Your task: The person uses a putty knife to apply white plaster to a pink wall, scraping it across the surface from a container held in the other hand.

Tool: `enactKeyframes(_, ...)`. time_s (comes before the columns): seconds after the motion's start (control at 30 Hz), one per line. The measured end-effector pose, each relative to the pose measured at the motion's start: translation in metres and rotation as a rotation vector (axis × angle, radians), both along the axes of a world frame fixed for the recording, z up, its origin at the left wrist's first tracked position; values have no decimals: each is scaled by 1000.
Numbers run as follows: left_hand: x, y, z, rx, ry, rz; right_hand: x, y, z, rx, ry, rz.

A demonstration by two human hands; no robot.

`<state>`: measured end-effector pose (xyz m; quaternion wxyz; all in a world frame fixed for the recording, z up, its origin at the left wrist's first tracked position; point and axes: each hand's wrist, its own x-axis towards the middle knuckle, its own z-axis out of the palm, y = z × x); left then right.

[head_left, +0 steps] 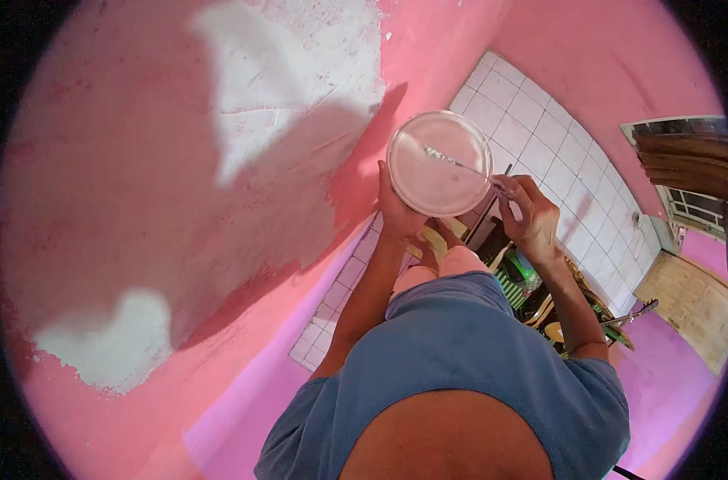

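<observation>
In front of my chest my left hand (pixel 402 210) grips a round, clear-rimmed tub (pixel 402 186) from its near left side, fingers wrapped round its wall. The inside looks pale pink. My right hand (pixel 535 218) is closed at the tub's right edge, pinching the handle of a thin tool (pixel 470 166). Its slim shaft reaches over the rim, and a whitish, rough tip sits over the middle of the tub. Whether that tip is bristle or a coated blade I cannot make out.
A pink wall (pixel 300 208) with white patches (pixel 112 344) rises close on the left. White tiles (pixel 532 128) lie beyond the tub. Down to the right are a guitar (pixel 612 322) and cluttered items with a green piece (pixel 524 270). A wooden panel (pixel 684 300) and a curtained window (pixel 692 172) are farther right.
</observation>
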<state>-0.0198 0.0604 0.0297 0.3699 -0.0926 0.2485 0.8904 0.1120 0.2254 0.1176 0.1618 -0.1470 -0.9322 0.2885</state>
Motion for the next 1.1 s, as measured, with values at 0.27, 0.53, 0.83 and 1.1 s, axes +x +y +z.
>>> enactKeyframes(0.27,-6,2,5,166,-70,-38,3,1,-9,63,-66,27)
enactKeyframes(0.53,-7,0,6,71,-106,-127,2,37,18,-330,-431,-23)
enactKeyframes(0.83,-2,0,6,110,-127,-323,-20,51,28,-211,-538,155)
enactKeyframes(1.1,-9,-5,12,423,-170,-485,-32,57,14,-155,-539,360)
